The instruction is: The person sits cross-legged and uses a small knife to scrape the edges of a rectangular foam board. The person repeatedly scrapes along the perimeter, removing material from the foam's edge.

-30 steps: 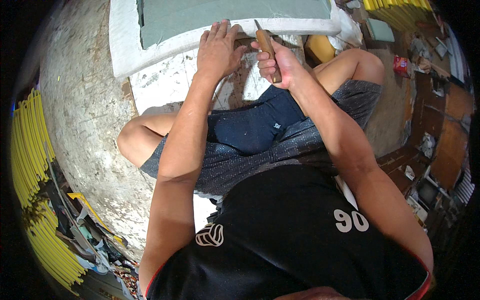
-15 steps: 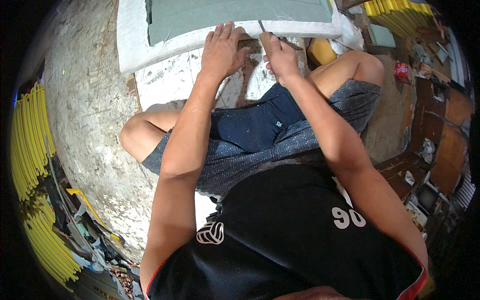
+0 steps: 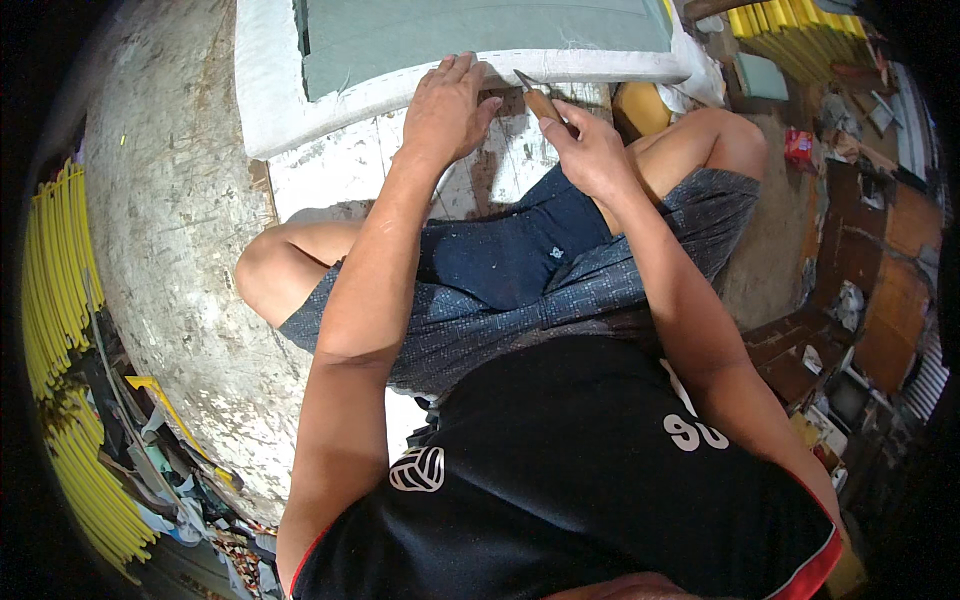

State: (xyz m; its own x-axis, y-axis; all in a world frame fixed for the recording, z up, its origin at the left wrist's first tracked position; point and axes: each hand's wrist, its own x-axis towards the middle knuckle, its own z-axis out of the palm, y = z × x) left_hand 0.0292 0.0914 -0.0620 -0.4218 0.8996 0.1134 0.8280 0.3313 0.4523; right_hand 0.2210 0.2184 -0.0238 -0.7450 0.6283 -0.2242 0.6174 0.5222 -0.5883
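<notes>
A flat panel with a grey-green middle point(image 3: 450, 35) and a white fabric border point(image 3: 350, 112) lies in front of me at the top of the head view. A dashed line of small marks runs along the near border. My left hand point(image 3: 443, 112) rests on that border, palm down, fingers stretched out and thumb apart. In my right hand point(image 3: 597, 158) is a tool with a wooden handle point(image 3: 542, 104) and a narrow, pointed metal blade. The blade slants up and left, its tip at the border just right of my left hand; whether it touches cannot be made out.
I sit cross-legged on a worn, paint-stained board point(image 3: 180, 230). Yellow slatted pieces point(image 3: 60, 280) stand at the left, and more point(image 3: 800, 35) at the far right. A yellow block point(image 3: 640, 108) is beside my right knee, with a red packet point(image 3: 799, 146) beyond it. Scraps clutter both sides.
My right hand has moved a little right and toward me, and the tool has tilted further left. The panel sits slightly lower in view. My left hand stays on the border.
</notes>
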